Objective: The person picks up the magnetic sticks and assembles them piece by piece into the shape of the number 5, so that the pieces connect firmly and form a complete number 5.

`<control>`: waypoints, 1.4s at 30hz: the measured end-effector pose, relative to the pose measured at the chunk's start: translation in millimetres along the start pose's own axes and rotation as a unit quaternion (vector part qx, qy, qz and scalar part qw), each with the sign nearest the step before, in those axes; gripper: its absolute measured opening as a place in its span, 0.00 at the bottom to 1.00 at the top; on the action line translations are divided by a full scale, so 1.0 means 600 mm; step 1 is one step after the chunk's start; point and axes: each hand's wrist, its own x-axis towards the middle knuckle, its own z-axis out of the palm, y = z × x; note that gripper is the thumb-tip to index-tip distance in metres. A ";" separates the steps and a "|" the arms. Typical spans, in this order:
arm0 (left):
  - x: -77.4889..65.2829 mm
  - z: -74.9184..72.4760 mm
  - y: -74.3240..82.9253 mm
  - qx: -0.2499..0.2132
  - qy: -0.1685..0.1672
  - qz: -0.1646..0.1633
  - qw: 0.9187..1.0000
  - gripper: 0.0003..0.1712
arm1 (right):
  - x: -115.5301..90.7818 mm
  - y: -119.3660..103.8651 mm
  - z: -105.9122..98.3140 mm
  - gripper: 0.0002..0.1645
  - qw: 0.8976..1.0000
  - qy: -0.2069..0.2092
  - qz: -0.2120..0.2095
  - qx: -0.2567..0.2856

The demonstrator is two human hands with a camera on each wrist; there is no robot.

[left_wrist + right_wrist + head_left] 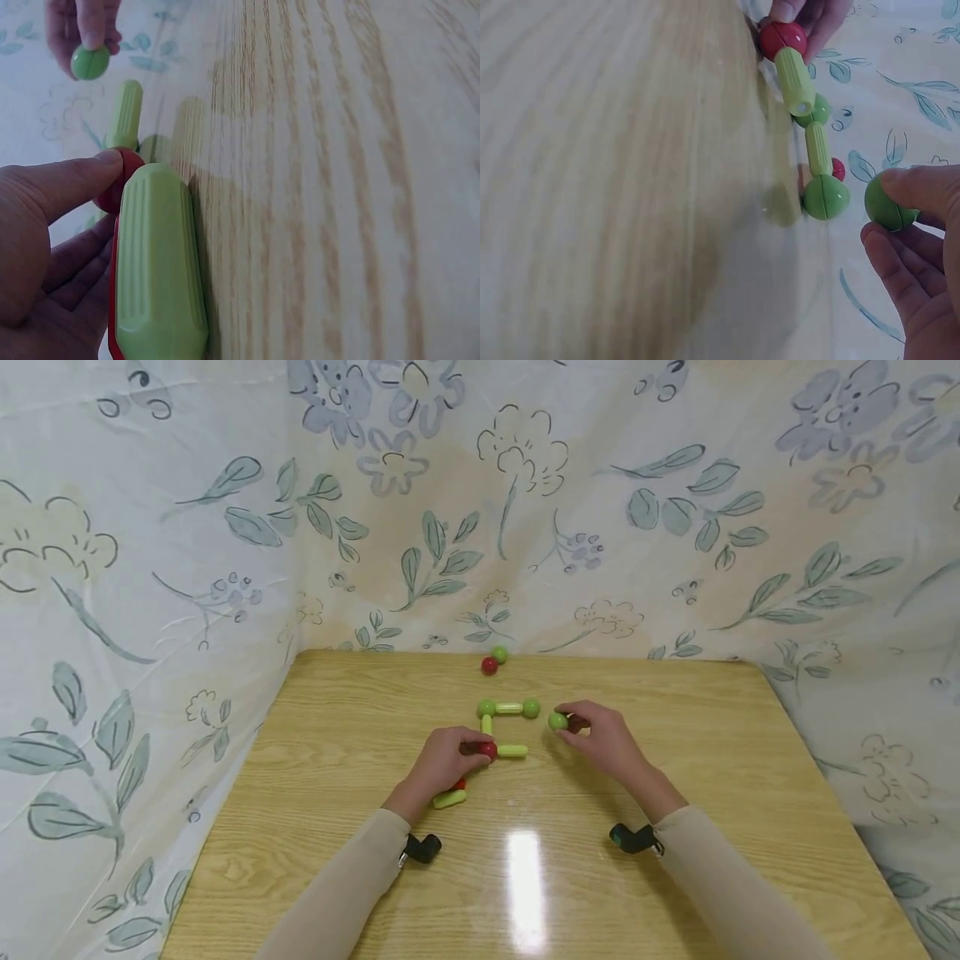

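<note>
My left hand [447,760] pinches a red ball [488,751] between thumb and fingers. From this ball a light green rod [513,751] sticks out to the right, its far end bare. Another light green rod [487,724] runs from it to a green ball [486,708], joined by a third rod [509,708] to a second green ball [531,707]. My right hand [602,739] holds a loose green ball [889,204] in its fingertips, just right of the joined pieces. In the left wrist view, a ribbed light green rod [157,262] lies close by the left hand.
A red ball [489,666] and a green ball [499,654] sit at the table's back edge. Near the left wrist lie a red piece [460,785] and a light green rod [450,799]. Floral cloth [525,527] hangs behind the wooden table [600,902].
</note>
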 end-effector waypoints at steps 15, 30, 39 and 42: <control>-0.001 0.002 -0.001 0.003 -0.001 0.009 1.000 0.18 | -0.032 0.002 0.047 0.21 0.999 -0.035 0.018 0.021; 0.001 0.005 -0.003 0.008 0.007 0.018 1.000 0.18 | -0.034 0.007 0.072 0.21 0.999 -0.032 0.012 0.029; 0.002 0.004 -0.002 0.016 0.006 0.015 1.000 0.19 | -0.035 0.027 0.081 0.20 0.996 -0.020 0.027 0.082; 0.002 0.003 -0.001 0.013 0.004 0.012 1.000 0.19 | -0.034 0.034 0.083 0.19 0.993 -0.019 0.042 0.109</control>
